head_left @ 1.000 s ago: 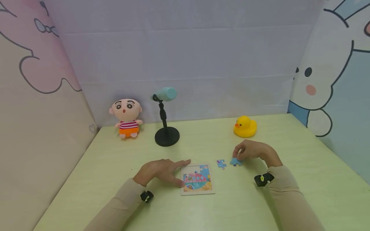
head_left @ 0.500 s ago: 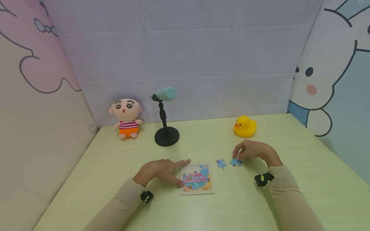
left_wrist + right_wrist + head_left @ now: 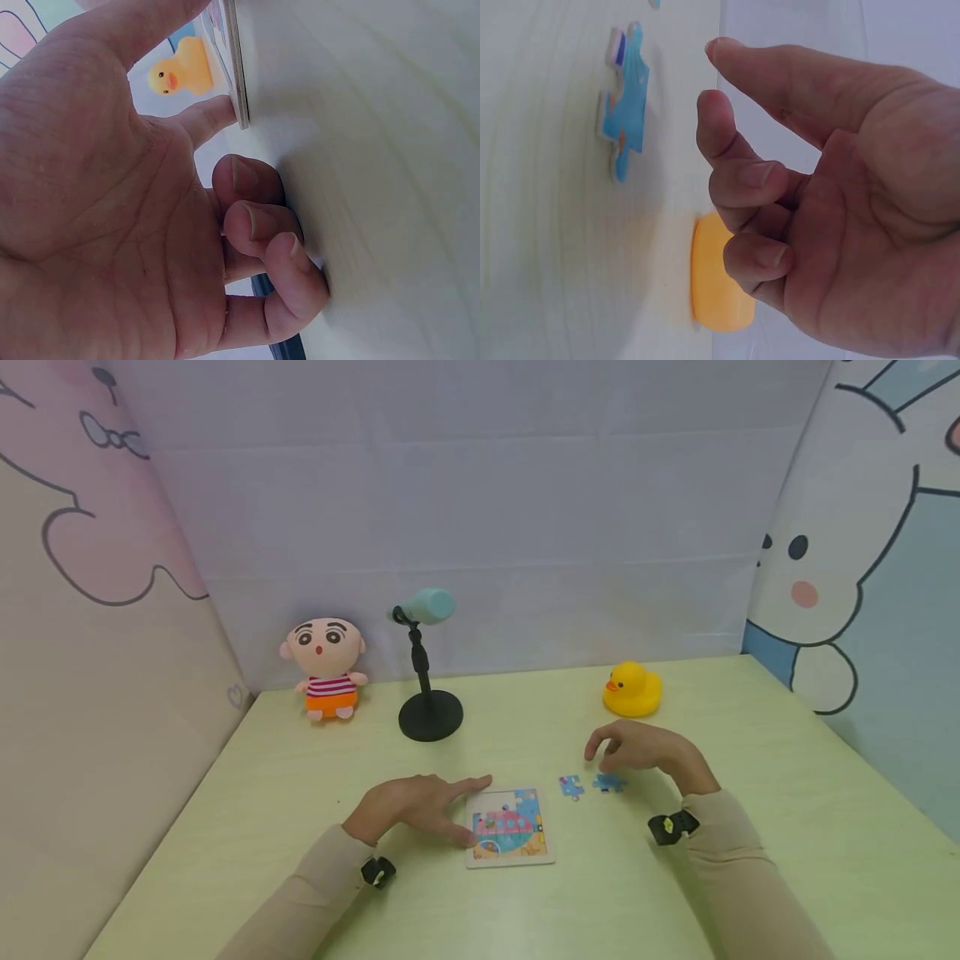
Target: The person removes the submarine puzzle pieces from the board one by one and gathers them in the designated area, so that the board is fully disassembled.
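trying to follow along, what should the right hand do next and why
Probably lower the right hand and pinch the nearer loose piece: the hand holds nothing, the puzzle board shows an unfilled gap, and the left hand touches its edge.

Board and loose pieces at front of counter [image 3: 585, 906], toys and stand behind.
Puzzle board [image 3: 517, 863] centre, left grip [image 3: 420, 802] touching its left edge; left puzzle piece [image 3: 572, 787] just right of board, right puzzle piece [image 3: 609, 782] beside it, apart; right grip [image 3: 637, 747] above the latter. Rubber duck [image 3: 632, 690] behind right grip; stand [image 3: 431, 717] back left of centre, cylinder [image 3: 432, 606] on top; plush doll [image 3: 327, 668] left of stand.
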A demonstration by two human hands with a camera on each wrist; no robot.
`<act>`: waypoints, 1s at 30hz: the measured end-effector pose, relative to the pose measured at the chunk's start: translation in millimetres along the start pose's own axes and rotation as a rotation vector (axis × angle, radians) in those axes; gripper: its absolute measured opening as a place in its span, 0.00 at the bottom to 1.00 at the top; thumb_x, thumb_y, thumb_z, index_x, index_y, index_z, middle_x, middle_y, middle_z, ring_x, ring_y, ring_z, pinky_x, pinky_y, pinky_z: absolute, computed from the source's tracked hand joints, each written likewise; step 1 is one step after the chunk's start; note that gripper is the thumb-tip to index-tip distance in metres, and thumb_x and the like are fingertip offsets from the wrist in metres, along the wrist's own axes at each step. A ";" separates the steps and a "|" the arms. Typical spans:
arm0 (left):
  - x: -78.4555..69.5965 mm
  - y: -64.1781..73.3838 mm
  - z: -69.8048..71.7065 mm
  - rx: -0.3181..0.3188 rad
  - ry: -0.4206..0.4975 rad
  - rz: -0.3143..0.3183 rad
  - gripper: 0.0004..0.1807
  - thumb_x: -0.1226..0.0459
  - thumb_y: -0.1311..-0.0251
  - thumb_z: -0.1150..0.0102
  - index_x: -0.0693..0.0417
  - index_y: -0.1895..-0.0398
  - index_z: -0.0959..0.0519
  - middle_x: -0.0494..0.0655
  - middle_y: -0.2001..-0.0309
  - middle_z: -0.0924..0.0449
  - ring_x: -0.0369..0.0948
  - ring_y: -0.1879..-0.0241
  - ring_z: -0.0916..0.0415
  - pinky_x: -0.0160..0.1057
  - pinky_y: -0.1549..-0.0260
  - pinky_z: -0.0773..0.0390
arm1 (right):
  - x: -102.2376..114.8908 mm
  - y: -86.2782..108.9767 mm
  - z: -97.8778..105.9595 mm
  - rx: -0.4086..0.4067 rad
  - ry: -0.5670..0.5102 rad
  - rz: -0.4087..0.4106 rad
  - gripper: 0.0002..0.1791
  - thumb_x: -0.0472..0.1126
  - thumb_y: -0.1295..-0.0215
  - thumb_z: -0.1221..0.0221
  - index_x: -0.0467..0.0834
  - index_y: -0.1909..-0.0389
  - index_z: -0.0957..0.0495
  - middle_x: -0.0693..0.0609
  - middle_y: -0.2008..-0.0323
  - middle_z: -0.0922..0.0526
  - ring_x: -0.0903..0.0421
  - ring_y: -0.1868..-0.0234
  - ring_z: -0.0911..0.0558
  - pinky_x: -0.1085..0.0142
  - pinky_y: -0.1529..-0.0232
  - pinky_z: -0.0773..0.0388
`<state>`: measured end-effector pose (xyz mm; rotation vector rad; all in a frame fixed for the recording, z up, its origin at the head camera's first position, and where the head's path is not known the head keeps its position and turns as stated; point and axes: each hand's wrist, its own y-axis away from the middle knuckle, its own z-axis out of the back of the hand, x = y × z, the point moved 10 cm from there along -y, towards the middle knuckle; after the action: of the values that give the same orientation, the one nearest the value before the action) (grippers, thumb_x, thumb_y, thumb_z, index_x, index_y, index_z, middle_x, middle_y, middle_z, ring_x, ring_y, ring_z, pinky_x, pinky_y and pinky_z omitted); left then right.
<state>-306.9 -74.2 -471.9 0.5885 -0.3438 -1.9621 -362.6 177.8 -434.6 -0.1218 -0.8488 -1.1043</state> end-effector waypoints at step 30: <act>2.0 -2.8 -1.1 0.007 -0.001 0.007 0.47 0.36 0.43 0.37 0.23 0.22 0.48 0.49 0.41 0.23 0.43 0.45 0.27 0.51 0.44 0.30 | 60.2 -17.2 -48.2 0.047 0.116 0.145 0.16 0.28 0.38 0.42 0.47 0.53 0.18 0.50 0.69 0.22 0.55 0.76 0.26 0.65 0.72 0.30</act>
<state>-309.1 -74.7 -474.7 0.5900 -0.3525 -1.9548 -339.9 102.1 -433.7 -0.0775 -0.7496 -0.9454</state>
